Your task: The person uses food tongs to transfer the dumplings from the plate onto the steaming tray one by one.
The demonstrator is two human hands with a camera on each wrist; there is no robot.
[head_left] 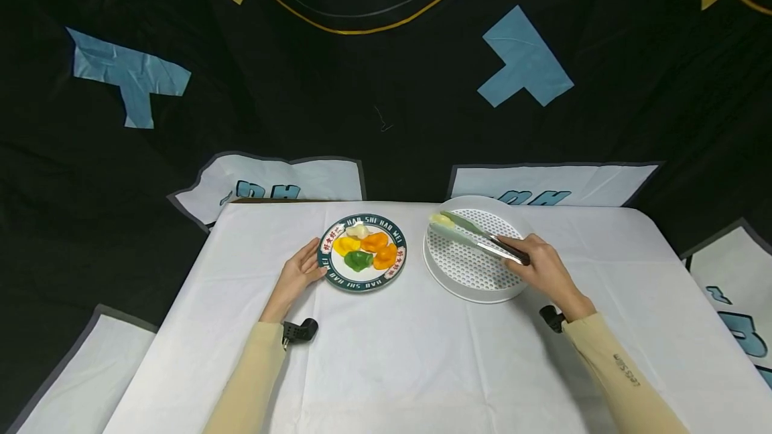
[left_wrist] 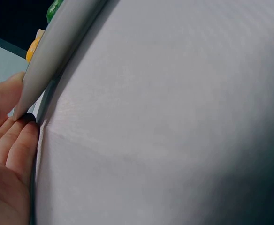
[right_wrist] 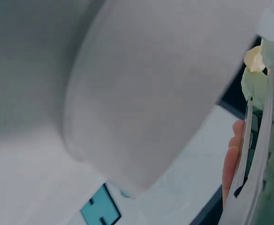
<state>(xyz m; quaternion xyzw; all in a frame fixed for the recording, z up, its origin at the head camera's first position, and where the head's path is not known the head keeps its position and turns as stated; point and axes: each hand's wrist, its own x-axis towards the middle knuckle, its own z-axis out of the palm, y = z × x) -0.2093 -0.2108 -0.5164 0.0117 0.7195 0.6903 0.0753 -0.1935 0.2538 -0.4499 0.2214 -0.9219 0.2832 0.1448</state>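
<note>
Tan sleeves (head_left: pixel 244 380) lay nearest, in from seven and five o'clock, black wrist units (head_left: pixel 299 331) on. Left hand (head_left: pixel 299 273) pinched the plate (head_left: pixel 344 280) at its eight o'clock, thumb over rim, fingers under. Right hand (head_left: pixel 545 270) had fingers curled round tongs (head_left: pixel 458 236), tips pinching a pale yellow piece (head_left: pixel 442 220) over the ten o'clock edge of a white perforated tray (head_left: pixel 476 296); height couldn't be told. Main risk, I'd judge: piece slipping if the squeeze loosened, likely dropping outside, being so near the edge. Tray wall stood in the way; a low swing could knock it. Tipping the plate up might slide the yellow piece (head_left: pixel 346 245), green piece (head_left: pixel 358 260), orange pieces (head_left: pixel 384 257) and white piece (head_left: pixel 358 230) toward two o'clock. Creased white cloth (head_left: pixel 392 367) might drag. Blue tape (head_left: pixel 533 55), black backdrop (head_left: pixel 338 99): twelve-ish, clear of the work.
</note>
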